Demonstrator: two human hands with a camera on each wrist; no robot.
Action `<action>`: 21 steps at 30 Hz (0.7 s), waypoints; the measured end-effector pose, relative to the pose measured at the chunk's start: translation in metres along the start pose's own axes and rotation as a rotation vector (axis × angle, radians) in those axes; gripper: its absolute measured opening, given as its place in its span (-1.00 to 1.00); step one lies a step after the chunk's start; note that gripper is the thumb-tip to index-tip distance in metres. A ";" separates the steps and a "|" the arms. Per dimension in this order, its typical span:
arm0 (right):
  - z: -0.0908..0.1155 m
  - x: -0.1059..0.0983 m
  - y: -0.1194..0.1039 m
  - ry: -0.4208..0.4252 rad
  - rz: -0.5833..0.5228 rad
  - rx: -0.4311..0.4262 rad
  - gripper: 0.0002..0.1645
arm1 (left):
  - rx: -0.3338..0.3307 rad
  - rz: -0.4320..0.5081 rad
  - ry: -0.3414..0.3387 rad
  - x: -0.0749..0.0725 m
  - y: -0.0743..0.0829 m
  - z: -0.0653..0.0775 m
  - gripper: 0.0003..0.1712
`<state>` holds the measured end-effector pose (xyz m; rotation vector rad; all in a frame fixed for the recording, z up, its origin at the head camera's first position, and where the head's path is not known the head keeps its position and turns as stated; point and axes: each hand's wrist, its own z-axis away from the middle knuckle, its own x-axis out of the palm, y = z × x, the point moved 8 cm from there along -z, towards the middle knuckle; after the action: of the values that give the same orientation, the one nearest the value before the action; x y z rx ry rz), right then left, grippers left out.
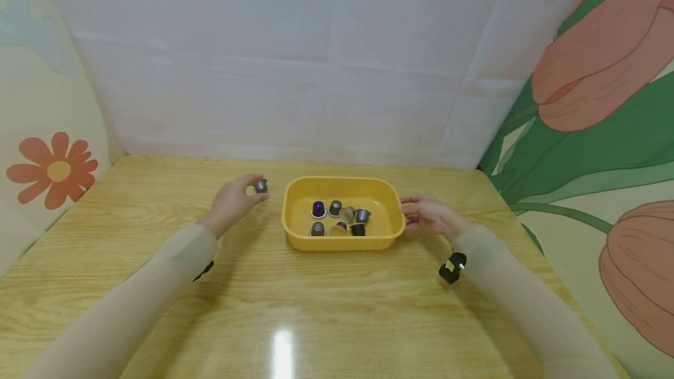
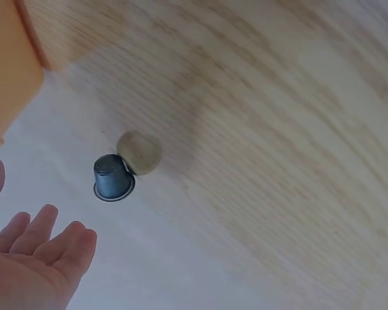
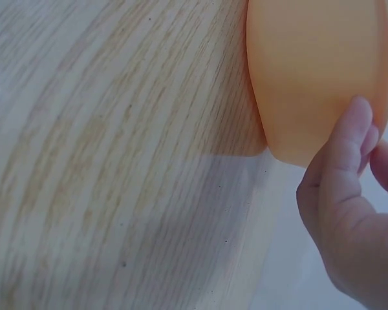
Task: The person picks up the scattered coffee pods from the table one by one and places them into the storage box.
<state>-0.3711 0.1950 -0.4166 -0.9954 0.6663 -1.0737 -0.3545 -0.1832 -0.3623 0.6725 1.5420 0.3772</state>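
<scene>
My left hand (image 1: 234,200) is left of a yellow plastic tub (image 1: 342,243), fingers and thumb spread around a small dark coffee capsule (image 1: 261,186). In the left wrist view that capsule (image 2: 113,177) stands on the table, apart from the fingertips (image 2: 84,242), touching a second capsule (image 2: 140,152) whose pale round lid shows. My right hand (image 1: 432,215) holds the tub's right end. In the right wrist view its fingers (image 3: 349,135) lie against the outer wall (image 3: 317,77), with the thumb by the rim. Several capsules (image 1: 318,209) lie inside the tub, some upright, some tipped.
The wooden table (image 1: 337,297) carries the tub near its back edge. A white sheet (image 1: 316,75) hangs behind it. Floral panels stand on both sides, with an orange flower (image 1: 58,169) at the left and large tulips (image 1: 605,57) at the right.
</scene>
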 end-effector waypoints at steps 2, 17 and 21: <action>0.000 0.000 0.000 -0.003 0.003 -0.003 -0.48 | -0.004 -0.001 -0.002 0.001 -0.003 -0.002 -0.32; 0.000 0.001 -0.001 0.003 -0.003 -0.004 -0.47 | -0.063 -0.019 -0.041 0.008 -0.022 -0.019 -0.25; -0.001 0.001 0.000 -0.004 -0.009 -0.005 -0.45 | -0.064 -0.022 -0.052 0.009 -0.023 -0.023 -0.22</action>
<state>-0.3717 0.1940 -0.4175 -1.0048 0.6622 -1.0780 -0.3807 -0.1915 -0.3813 0.6108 1.4812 0.3885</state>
